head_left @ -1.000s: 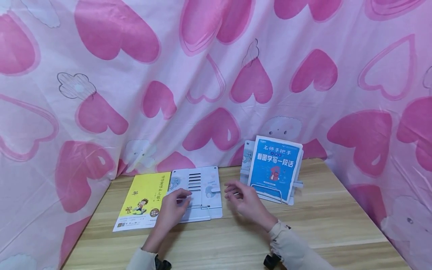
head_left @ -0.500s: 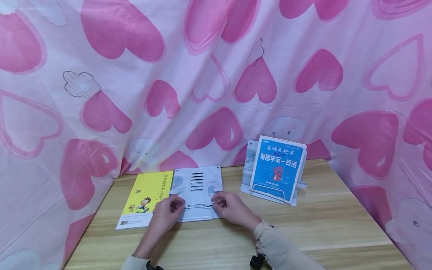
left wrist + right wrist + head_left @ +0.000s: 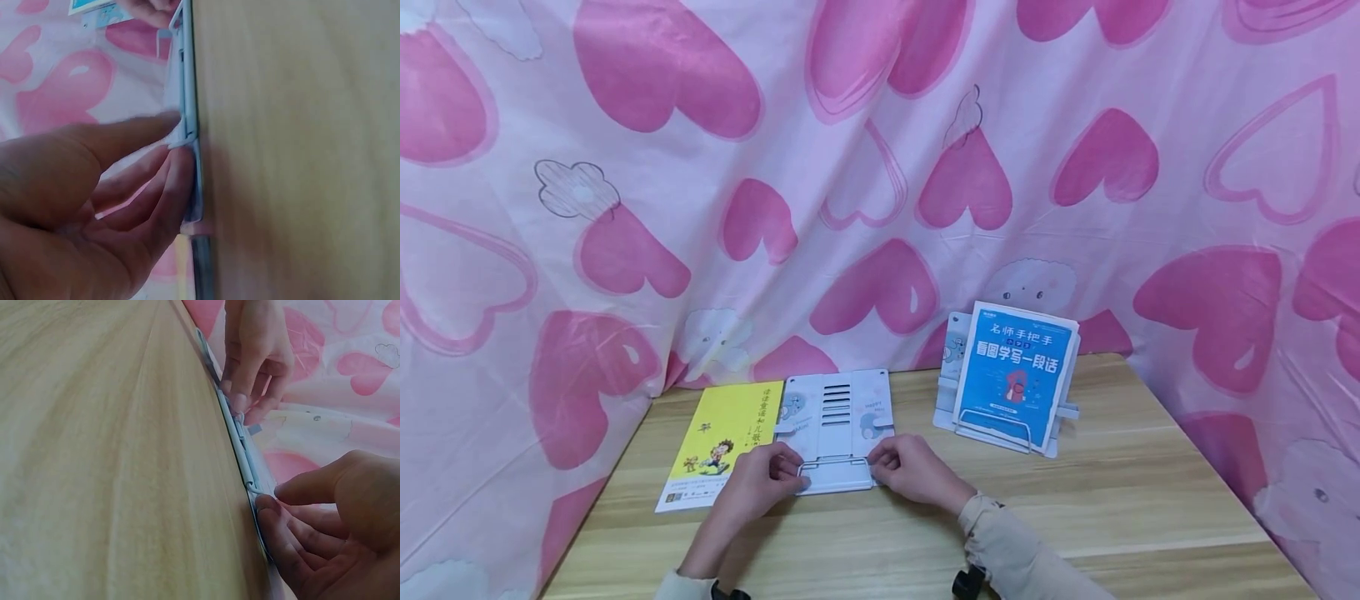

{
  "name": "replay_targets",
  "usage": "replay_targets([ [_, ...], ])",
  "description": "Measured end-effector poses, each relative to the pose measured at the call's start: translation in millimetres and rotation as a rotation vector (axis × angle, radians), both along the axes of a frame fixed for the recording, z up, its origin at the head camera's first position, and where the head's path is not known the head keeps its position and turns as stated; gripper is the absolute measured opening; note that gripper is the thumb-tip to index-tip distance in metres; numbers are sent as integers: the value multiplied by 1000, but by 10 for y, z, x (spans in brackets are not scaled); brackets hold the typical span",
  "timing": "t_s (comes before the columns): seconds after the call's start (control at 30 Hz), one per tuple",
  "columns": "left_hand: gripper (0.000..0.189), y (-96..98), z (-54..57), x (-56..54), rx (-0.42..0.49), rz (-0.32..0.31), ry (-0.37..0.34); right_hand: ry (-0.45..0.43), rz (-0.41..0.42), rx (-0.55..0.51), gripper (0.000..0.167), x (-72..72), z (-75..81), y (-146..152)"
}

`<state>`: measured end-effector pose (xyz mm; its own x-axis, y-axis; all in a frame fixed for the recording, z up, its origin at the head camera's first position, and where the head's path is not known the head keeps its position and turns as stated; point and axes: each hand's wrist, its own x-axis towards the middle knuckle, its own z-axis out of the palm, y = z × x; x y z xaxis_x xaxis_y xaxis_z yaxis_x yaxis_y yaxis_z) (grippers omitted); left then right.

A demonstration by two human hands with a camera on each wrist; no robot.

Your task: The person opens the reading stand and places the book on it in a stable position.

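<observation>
A white book stand [image 3: 867,396] with slots and elephant prints lies flat on the table, its wire page holder [image 3: 842,460] along the front ledge. At the left end of that wire, my left hand [image 3: 756,482] pinches the stand with thumb and curled fingers. My right hand [image 3: 917,471] pinches the right end in the same way. Seen from the left wrist, the thumb and forefinger of the left hand [image 3: 81,206] meet at the ledge's corner [image 3: 189,125]. In the right wrist view, the right hand's fingertips [image 3: 269,503] are at the wire's bend.
A yellow children's book [image 3: 722,425] lies left of the stand, close against it. At the right, a second book stand [image 3: 955,358] stands tilted up and holds a blue book [image 3: 1015,375] behind its wire. A pink heart-print curtain [image 3: 880,283] hangs behind the wooden table [image 3: 1120,483].
Both hands have come down to the flat book stand's front ledge, the right one moving in from the right. They now pinch the two ends of its wire holder.
</observation>
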<state>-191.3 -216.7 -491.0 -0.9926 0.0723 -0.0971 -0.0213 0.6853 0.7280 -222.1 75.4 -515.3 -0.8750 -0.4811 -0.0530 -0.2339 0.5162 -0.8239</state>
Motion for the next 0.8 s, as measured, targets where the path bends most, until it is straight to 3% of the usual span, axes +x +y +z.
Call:
replay_targets([
  [0.13, 41, -27, 21, -8, 13, -49, -33, -10, 6, 0, 16, 2, -9, 6],
  [0.27, 43, -11, 22, -27, 9, -79, -17, -57, -3, -8, 21, 13, 6, 11],
  [0.43, 43, 16, 17, -30, 30, -73, -1, -80, -14, -1, 24, 31, 48, 13],
  [0.8, 43, 30, 6, 8, 37, -24, -4, -30, 20, 5, 18, 48, 17, -5],
])
